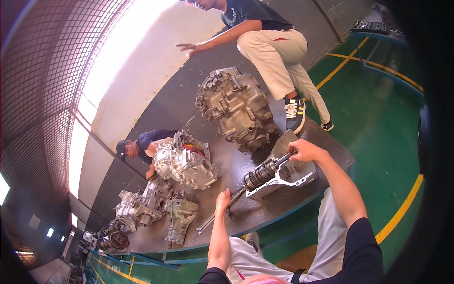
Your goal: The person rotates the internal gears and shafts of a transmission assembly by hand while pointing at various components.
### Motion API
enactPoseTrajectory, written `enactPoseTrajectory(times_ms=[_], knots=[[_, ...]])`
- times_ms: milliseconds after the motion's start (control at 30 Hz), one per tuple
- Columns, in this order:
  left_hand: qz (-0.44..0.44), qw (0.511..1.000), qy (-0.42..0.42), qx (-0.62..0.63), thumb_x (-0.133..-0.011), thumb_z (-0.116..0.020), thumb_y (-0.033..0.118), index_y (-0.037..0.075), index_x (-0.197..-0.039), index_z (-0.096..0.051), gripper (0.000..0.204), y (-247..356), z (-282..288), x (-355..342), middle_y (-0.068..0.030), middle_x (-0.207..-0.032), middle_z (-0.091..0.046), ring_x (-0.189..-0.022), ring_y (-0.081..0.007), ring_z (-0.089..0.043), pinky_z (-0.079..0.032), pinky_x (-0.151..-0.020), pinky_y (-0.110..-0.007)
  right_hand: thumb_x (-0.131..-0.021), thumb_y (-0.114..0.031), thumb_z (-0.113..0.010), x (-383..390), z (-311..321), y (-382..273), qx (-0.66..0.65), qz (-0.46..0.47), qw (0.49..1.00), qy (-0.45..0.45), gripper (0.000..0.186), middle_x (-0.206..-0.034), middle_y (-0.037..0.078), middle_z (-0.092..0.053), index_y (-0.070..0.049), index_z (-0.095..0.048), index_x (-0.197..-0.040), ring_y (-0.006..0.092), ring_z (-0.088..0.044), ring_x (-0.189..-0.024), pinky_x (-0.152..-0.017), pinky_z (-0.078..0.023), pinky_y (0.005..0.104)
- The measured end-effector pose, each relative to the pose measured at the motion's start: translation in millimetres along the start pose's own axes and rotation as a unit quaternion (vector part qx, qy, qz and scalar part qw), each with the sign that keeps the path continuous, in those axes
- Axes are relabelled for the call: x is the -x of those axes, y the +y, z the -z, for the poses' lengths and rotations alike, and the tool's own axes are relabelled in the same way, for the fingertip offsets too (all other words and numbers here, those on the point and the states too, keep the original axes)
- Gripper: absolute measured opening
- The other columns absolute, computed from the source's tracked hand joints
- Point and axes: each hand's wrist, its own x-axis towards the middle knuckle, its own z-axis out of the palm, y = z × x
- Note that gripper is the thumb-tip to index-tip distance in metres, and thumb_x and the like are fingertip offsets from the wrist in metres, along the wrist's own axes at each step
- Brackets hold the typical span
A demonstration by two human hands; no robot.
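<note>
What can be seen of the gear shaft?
The gear shaft looks metal, dark and shiny, with a thick ringed stack and a slimmer bare end. It slants up to the right across the open casing. The right hand grips the slim end. Whether the left hand or the casing touches it is unclear.

Bare hands (pixel 306 150); dark short sleeves (pixel 364 248); pale grey trousers (pixel 332 232), red trim (pixel 239 273); light shoe (pixel 253 240).

A head-worn fisheye looks down and forward past the nearby left hand (pixel 222 199) and right hand (pixel 305 151).
</note>
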Motion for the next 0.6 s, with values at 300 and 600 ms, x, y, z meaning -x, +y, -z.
enactPoseTrajectory(times_ms=[300, 600], knots=[[0.014, 1.0, 0.023, 0.008, -0.097, -0.031, 0.043, -0.004, -0.097, -0.066, 0.058, 19, 8, 16, -0.0291, -0.104, -0.061, -0.107, -0.0482, -0.053, -0.04, -0.095, -0.052, -0.072, -0.016, -0.075, 4, -2, -4, 0.055, -0.014, 0.998, 0.018, 0.024, -0.088, 0.016, -0.068, -0.005, -0.07, -0.093, 0.0326, -0.064, -0.087, -0.076, -0.049, 0.0401], [0.021, 1.0, 0.019, 0.005, -0.097, -0.031, 0.043, -0.004, -0.099, -0.066, 0.059, 8, 5, 6, -0.0308, -0.104, -0.061, -0.106, -0.0483, -0.054, -0.04, -0.096, -0.051, -0.081, -0.029, -0.064, -3, -6, -12, 0.162, -0.054, 0.985, 0.021, 0.024, -0.084, 0.018, -0.067, -0.006, -0.071, -0.088, 0.037, -0.063, -0.082, -0.073, -0.048, 0.0446]])
